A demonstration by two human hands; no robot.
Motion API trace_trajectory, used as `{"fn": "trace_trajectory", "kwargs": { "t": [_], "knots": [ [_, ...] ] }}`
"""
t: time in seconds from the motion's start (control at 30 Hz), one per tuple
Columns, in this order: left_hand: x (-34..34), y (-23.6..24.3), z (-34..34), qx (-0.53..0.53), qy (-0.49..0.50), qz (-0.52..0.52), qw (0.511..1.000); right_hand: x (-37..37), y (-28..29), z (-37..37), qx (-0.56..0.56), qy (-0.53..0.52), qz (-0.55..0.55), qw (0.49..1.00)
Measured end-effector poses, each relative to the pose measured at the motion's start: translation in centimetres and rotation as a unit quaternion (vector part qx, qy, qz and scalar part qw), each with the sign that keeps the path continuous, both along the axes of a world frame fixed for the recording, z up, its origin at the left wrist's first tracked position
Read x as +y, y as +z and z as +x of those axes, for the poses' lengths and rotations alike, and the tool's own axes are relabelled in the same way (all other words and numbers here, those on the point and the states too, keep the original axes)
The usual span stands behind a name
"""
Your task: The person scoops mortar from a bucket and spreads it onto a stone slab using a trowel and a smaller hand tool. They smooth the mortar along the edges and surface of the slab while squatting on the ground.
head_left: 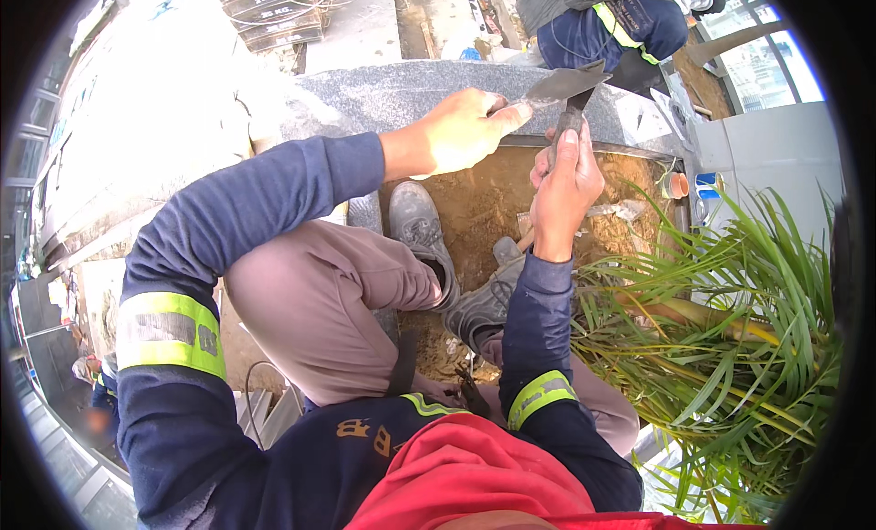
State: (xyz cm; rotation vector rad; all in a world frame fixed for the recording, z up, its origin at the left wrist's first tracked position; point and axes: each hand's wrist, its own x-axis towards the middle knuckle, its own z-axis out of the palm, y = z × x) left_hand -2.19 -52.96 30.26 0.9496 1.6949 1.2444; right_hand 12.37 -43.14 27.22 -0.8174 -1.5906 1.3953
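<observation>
My left hand [461, 133] is closed on a trowel [568, 83] with a flat grey blade, held over a speckled grey stone slab [401, 88]. In my right hand [568, 183] is the worn grey handle of a scraper [570, 119], held upright. Its dark blade meets or overlaps the trowel's blade near the tip; I cannot tell whether they touch. Most of the trowel's handle is hidden by my left fingers.
Brown soil lies below, around my grey shoes [418, 224]. A leafy green plant [730, 329] crowds my right side. Beyond the slab, another person [611, 33] bends in dark blue clothing. A blue can [708, 185] and an orange-brown cup [675, 185] stand at right.
</observation>
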Motion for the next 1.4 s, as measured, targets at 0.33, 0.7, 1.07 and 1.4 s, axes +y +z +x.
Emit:
{"fn": "trace_trajectory", "kwargs": {
  "t": [0.33, 0.7, 1.07, 1.4],
  "knots": [
    [-0.1, 1.3, -2.3, -0.035, -0.015, 0.076, 0.996, 0.9, 0.1, 1.2, 0.136, 0.009, -0.054, 0.989],
    [-1.0, 0.1, -2.5, -0.191, -0.102, 0.144, 0.966, 0.7, 5.3, -3.0, 0.251, 0.226, -0.274, 0.901],
    [-1.3, 2.2, -4.2, -0.217, -0.054, 0.207, 0.952, 3.5, 8.2, -2.9, 0.315, 0.275, -0.226, 0.880],
    [-1.4, 2.3, -3.0, -0.150, -0.013, 0.273, 0.950, -0.1, 7.0, -0.5, 0.182, 0.456, -0.166, 0.855]
  ]
}}
